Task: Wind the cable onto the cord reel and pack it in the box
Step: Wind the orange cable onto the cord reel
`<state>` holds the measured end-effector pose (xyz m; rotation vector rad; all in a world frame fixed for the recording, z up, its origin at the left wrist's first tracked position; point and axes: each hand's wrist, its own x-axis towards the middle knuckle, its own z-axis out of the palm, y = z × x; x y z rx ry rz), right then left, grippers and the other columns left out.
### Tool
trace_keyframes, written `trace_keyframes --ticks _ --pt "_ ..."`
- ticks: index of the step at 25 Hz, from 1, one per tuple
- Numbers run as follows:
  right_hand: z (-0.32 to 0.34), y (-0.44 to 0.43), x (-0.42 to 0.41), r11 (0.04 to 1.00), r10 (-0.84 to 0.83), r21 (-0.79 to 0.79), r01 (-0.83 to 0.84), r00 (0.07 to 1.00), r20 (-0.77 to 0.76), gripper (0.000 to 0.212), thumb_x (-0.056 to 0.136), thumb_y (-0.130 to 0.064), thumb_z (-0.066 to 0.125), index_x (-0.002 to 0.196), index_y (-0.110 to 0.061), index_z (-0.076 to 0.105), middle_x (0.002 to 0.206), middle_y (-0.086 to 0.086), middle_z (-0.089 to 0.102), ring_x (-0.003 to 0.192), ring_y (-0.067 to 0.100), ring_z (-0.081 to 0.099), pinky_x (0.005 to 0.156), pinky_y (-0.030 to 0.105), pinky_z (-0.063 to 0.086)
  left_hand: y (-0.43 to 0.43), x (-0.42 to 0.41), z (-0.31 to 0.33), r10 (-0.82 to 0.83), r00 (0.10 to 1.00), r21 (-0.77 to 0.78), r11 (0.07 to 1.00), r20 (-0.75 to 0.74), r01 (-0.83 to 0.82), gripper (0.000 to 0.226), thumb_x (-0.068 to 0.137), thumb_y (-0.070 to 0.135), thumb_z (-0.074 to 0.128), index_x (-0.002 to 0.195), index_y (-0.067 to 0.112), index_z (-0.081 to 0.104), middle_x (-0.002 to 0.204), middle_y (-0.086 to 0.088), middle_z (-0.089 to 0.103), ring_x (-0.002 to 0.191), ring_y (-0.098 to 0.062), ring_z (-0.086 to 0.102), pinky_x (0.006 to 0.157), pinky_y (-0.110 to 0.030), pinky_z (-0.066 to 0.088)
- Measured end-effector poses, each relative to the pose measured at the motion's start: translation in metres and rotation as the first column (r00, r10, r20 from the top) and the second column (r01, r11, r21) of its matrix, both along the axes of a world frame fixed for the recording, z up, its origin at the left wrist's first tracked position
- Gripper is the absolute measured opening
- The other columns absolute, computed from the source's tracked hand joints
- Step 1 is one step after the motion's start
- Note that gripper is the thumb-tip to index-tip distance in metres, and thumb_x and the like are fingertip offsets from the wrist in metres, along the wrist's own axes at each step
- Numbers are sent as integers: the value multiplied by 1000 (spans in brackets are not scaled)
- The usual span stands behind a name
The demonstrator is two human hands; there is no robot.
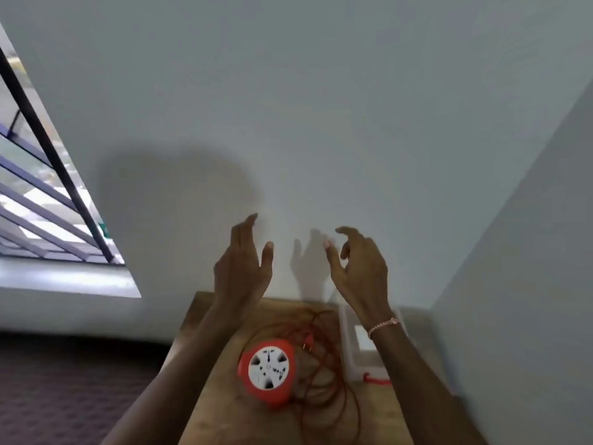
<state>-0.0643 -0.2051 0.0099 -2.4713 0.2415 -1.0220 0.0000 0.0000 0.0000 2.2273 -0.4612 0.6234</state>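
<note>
One orange cord reel [268, 367] is lying on the wooden table [218, 396], with one red cable [333, 390] sprawling in loose loops around it and one pale box [348, 348] sitting just beside the loops. Both hands are hovering above the table, touching nothing: the left hand [242, 268] is spreading straight fingers wide, and the right hand [359, 268] is curling its fingers loosely.

My reel [268, 367] is orange-red, its white face speckled with dark slots. The cable [324, 370] beside it is red. The table [208, 406] under the reel is pale brown wood. Right of the reel, the box [349, 348] is milky white; left, the carpet [64, 396] is dark maroon, faintly patterned. My bracelet [383, 326] is pinkish.
</note>
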Motion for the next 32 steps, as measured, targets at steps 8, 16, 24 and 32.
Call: trace_keyframes --ticks 8,16,24,32 --pt "-231 27 -24 946 224 309 -95 881 -417 15 94 -32 68 86 -20 65 78 -5 68 69 14 62 68 38 53 40 -23 -221 122 913 221 975 -390 -36 17 98 21 63 113 19 70 111 -9 70 92 -38 69 74 -45 57" --pt "-324 21 -23 869 347 467 -165 875 -338 13 92 -49 71 94 -36 74 74 -19 72 73 -11 65 62 3 42 61 -18 -329 288 900 189 953 -328 -236 37 96 63 56 94 29 70 69 15 60 72 -21 60 70 -33 40" --pt "-329 22 -45 729 522 573 -373 845 -113 19 90 -50 74 104 -39 78 77 -3 79 57 1 69 51 13 49 65 -30 -331 143 976 -16 989 -162 -147 20 98 56 60 90 37 64 66 15 66 65 -3 63 58 -25 40" --pt "-315 27 -64 634 515 653 -414 856 43 9 89 -26 79 96 -19 81 90 1 82 84 14 78 74 26 60 55 -64 -322 -200 939 -593 805 -281 -6 66 93 61 70 47 17 52 54 1 51 57 -19 42 60 -33 33"
